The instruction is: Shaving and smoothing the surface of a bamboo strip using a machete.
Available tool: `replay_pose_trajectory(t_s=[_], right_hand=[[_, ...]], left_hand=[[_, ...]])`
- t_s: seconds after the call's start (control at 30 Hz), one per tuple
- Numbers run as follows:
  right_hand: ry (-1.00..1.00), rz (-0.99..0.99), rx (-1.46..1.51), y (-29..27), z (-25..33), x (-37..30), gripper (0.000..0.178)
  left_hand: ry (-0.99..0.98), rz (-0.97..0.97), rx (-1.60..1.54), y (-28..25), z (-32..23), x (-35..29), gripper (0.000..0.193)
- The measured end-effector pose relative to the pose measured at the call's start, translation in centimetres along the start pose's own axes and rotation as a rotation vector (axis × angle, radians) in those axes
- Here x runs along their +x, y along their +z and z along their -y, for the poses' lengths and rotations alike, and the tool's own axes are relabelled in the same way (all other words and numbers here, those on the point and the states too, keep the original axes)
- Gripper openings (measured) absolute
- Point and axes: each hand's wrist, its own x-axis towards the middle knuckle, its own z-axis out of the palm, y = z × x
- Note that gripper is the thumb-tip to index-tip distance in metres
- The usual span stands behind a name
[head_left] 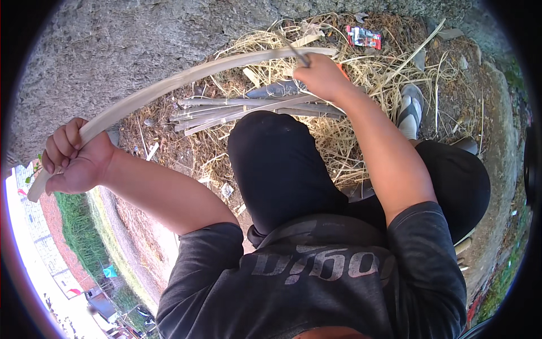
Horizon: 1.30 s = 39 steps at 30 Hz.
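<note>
A long, pale strip [186,77], which looks like split bamboo or wood, arcs from the left across to the middle. Near its lower left end my left hand [79,155] is closed around it, with the tip sticking out below the palm. My right hand [324,79] grips a knife-like tool, its thin dark blade [294,50] crossing the strip close to the far right end. A bit of orange shows beside that hand, perhaps the handle; the fingers hide the rest. Under the strip lies a bundle of similar grey-brown strips [226,110].
Curly pale shavings [361,127] cover the ground around my legs. A rough grey stone or concrete surface [135,51] rises at the far side. A red and white wrapper [364,38] lies at the back. My sandalled foot [410,110] rests at the right.
</note>
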Motion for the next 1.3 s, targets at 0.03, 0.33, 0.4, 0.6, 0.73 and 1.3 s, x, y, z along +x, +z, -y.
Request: replay_pose_trajectory(t_s=[0.03,0.33,0.4,0.6,0.73,1.3], right_hand=[[-0.059,0.092,0.055,-0.5,3.1,-1.5,0.024],[-0.233,0.099,-0.039,2.4,2.4,-1.2,0.029],[-0.073,-0.032,-0.08,2.1,-1.6,0.2,0.028],[-0.046,0.012,-0.068,1.2,0.1,-0.8,0.033],[-0.22,0.086,-0.069,2.6,4.1,-2.2,0.032],[-0.061,0.049,-0.076,-1.2,0.3,-0.5,0.031]], left_hand=[[-0.001,-0.002,0.004,0.0,-0.2,0.1,0.072],[-0.019,0.025,0.001,0.1,-0.3,0.7,0.071],[-0.007,0.013,0.035,-0.4,0.1,0.4,0.07],[-0.022,0.015,-0.012,-0.4,-0.1,0.5,0.071],[-0.017,-0.025,0.008,-0.9,-0.1,1.1,0.072],[-0.002,-0.076,0.02,-1.9,-0.5,0.3,0.076]])
